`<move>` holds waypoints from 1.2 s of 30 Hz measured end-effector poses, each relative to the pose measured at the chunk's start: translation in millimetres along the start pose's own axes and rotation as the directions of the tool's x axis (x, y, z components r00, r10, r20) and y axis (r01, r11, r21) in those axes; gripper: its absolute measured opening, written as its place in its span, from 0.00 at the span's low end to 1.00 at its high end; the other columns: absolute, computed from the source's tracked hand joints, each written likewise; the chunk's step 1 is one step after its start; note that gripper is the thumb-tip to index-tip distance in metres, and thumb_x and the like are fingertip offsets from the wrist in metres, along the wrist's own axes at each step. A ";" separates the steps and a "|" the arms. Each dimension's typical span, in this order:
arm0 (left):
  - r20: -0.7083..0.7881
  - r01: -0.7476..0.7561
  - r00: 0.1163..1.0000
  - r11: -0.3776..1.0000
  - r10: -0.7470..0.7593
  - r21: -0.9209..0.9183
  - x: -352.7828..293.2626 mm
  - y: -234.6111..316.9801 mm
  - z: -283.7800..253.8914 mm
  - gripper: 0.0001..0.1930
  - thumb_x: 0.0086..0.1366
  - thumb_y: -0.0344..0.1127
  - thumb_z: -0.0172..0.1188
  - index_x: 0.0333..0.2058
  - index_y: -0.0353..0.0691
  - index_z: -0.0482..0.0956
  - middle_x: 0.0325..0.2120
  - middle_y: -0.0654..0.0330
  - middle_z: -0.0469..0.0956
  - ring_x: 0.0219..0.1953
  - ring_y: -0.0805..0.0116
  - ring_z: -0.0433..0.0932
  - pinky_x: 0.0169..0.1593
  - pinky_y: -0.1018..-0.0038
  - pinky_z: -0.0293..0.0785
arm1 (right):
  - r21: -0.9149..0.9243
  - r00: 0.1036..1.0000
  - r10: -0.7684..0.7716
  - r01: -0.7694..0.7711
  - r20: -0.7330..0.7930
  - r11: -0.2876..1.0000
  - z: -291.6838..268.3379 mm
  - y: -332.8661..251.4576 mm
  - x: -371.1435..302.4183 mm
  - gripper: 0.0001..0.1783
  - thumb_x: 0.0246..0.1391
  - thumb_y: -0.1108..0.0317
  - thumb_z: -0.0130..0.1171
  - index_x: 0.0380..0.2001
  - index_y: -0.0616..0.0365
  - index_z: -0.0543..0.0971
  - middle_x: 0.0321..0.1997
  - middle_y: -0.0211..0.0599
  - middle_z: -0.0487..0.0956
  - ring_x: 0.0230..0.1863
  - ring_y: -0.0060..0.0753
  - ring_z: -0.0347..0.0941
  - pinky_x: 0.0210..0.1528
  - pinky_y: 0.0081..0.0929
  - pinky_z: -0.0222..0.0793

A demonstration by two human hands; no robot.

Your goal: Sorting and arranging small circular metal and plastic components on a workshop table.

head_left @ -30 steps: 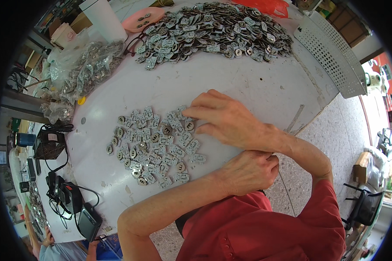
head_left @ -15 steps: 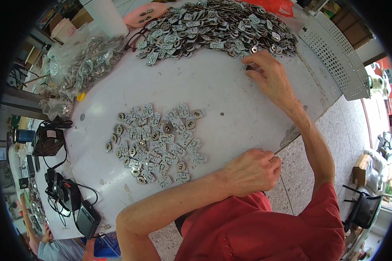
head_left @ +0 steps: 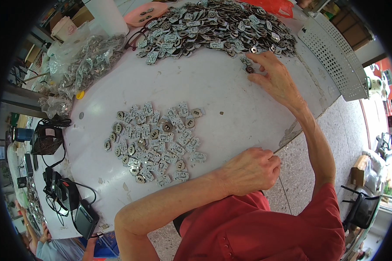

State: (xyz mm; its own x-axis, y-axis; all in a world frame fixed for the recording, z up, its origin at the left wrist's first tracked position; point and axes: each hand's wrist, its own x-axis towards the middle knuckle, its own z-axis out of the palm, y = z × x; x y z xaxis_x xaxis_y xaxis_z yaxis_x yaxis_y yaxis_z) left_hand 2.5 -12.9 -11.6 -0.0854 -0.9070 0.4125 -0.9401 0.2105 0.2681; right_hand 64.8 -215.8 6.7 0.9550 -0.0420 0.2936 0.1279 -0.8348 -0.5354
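At the near edge of the big pile of small flat metal-and-grey parts [head_left: 213,30], my right hand [head_left: 276,82] is open, thumb and fingers apart. One small part with a dark round disc [head_left: 249,68] lies on the table just off its fingertips. My left hand [head_left: 255,170] is curled into a fist by the table's front edge; whatever may be in it is hidden. Left of that fist, a loose group of similar parts [head_left: 154,143] is spread on the tabletop, some showing a round disc and others a grey rectangular face.
Plastic bags of small parts [head_left: 89,61] lie at the back left, near a pink dish [head_left: 146,14] and dark-framed glasses [head_left: 135,40]. A white perforated basket [head_left: 335,54] stands far right. Black adapters with cables [head_left: 67,195] sit along the left edge. Another person's sleeve [head_left: 59,250] shows lower left.
My right hand has drawn slightly right and its fingers have spread, leaving the small part in plain sight on the table. My left hand is almost still.
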 end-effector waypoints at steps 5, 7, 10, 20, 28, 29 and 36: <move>-0.016 0.009 1.000 1.000 -0.009 -0.006 0.2 0.1 1.5 0.10 0.44 0.31 0.60 0.28 0.34 0.77 0.26 0.62 0.72 0.31 0.69 0.74 0.33 0.75 0.74 | -0.027 0.995 -0.098 0.098 0.017 0.995 9.2 -5.5 -4.8 0.18 0.49 0.76 0.62 0.46 0.60 0.78 0.42 0.42 0.74 0.41 0.46 0.74 0.43 0.36 0.71; 0.001 0.009 1.000 1.000 -0.009 0.007 -0.4 -0.1 0.2 0.10 0.44 0.31 0.60 0.28 0.34 0.77 0.26 0.62 0.72 0.31 0.69 0.74 0.33 0.75 0.74 | -0.016 0.994 -0.111 0.111 0.019 0.994 15.1 -17.3 -11.9 0.18 0.48 0.77 0.61 0.45 0.60 0.78 0.41 0.42 0.74 0.41 0.47 0.74 0.42 0.36 0.72; 0.018 0.013 1.000 1.000 -0.013 0.003 1.0 0.0 1.5 0.10 0.44 0.30 0.60 0.28 0.34 0.77 0.26 0.62 0.73 0.31 0.69 0.74 0.34 0.75 0.74 | 0.051 0.987 -0.153 0.151 0.039 0.987 24.7 -37.7 -22.4 0.17 0.46 0.79 0.61 0.43 0.60 0.79 0.40 0.42 0.74 0.39 0.48 0.74 0.42 0.37 0.72; -0.155 0.008 0.988 0.997 0.004 0.081 0.2 0.7 4.2 0.11 0.45 0.33 0.58 0.28 0.34 0.78 0.26 0.61 0.73 0.31 0.69 0.74 0.34 0.75 0.74 | 0.175 0.926 -0.362 0.341 0.109 0.924 40.9 -79.8 -24.3 0.20 0.45 0.78 0.63 0.45 0.58 0.78 0.40 0.41 0.74 0.37 0.44 0.74 0.39 0.34 0.73; -0.056 0.002 0.998 1.000 -0.001 0.020 1.3 0.3 3.5 0.07 0.44 0.33 0.59 0.24 0.37 0.76 0.24 0.64 0.71 0.29 0.71 0.73 0.33 0.75 0.74 | -0.118 0.992 -0.098 0.088 -0.083 0.989 24.3 1.8 38.6 0.18 0.49 0.70 0.62 0.46 0.56 0.78 0.40 0.41 0.74 0.47 0.47 0.72 0.48 0.39 0.70; -0.055 0.000 0.998 1.000 0.001 0.019 2.0 0.1 3.5 0.07 0.44 0.33 0.59 0.24 0.37 0.76 0.24 0.64 0.71 0.29 0.71 0.73 0.33 0.75 0.74 | -0.119 0.992 -0.096 0.086 -0.084 0.989 22.1 6.4 34.7 0.18 0.49 0.70 0.62 0.46 0.56 0.78 0.40 0.41 0.74 0.47 0.47 0.72 0.48 0.39 0.70; -0.015 0.012 1.000 1.000 -0.012 0.022 -0.2 0.2 3.1 0.08 0.45 0.32 0.59 0.26 0.35 0.77 0.24 0.64 0.71 0.29 0.71 0.73 0.32 0.76 0.74 | -0.061 0.998 -0.024 0.020 -0.051 0.998 9.0 0.6 3.6 0.18 0.49 0.71 0.62 0.46 0.58 0.79 0.42 0.42 0.74 0.46 0.44 0.72 0.47 0.39 0.70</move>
State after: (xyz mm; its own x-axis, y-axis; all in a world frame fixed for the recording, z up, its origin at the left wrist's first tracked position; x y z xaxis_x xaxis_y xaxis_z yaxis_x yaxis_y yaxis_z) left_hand 1.3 -13.8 -14.4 -0.0694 -0.9036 0.4227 -0.9482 0.1914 0.2534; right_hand 70.6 -211.5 0.3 0.9370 -0.0501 0.3457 0.1308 -0.8674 -0.4801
